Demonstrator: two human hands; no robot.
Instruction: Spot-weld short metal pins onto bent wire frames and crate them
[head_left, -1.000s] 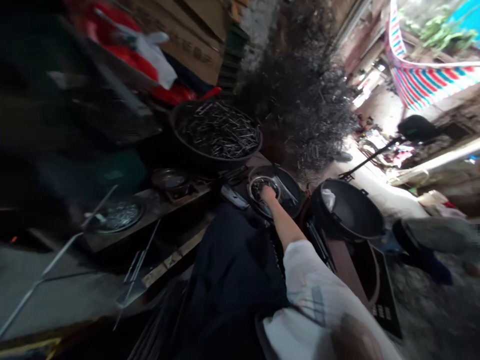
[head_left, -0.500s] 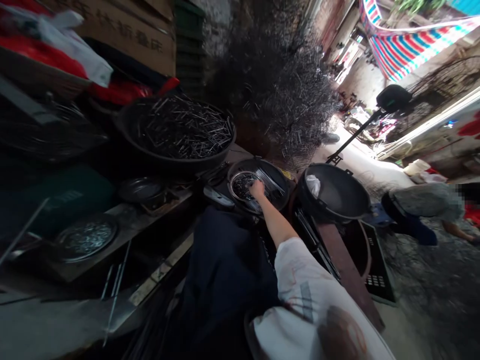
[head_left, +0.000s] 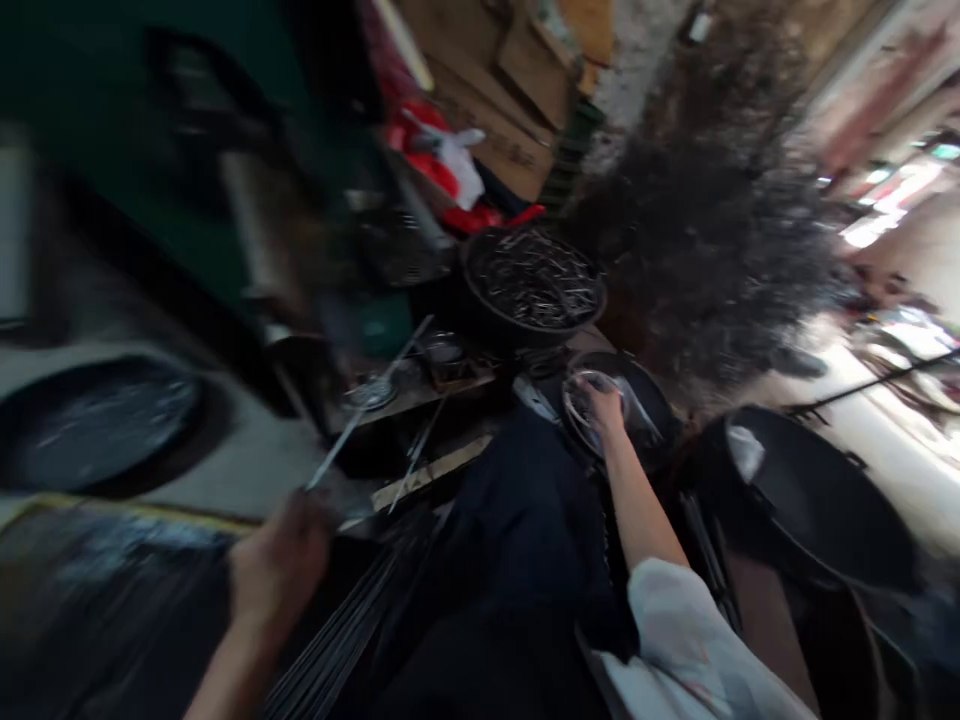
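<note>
The right hand (head_left: 604, 412) reaches out from a white sleeve (head_left: 690, 640) into a small metal bowl (head_left: 579, 400), just right of the middle of the frame. The bowl sits inside a shallow dark pan (head_left: 651, 400), close beyond the person's dark lap (head_left: 517, 540), probably so an outstretched arm can get to it without leaning. Its fingers (head_left: 598, 398) curl downward over the bowl's contents. Motion blur hides whether they pinch anything or only rest there.

The left hand (head_left: 281, 565) is low in the lower left of the frame, beside a bundle of thin rods (head_left: 345, 640) that runs down towards the bottom edge. Its fingers (head_left: 300, 540) look drawn together, but the smear is too heavy to tell whether they grip the rods or only come near them.

Above the bowl, a large black basin (head_left: 495, 320) is heaped with short bright metal pieces, within easy reach. To its right rises a heap of dark metal scraps (head_left: 697, 240). An empty black basin (head_left: 825, 500) with a white rag (head_left: 744, 450) on its rim lies at the right. A cluttered bench (head_left: 420, 385) stands left of centre.

The whole left side is streaked. What lies in the bowl cannot be made out.
</note>
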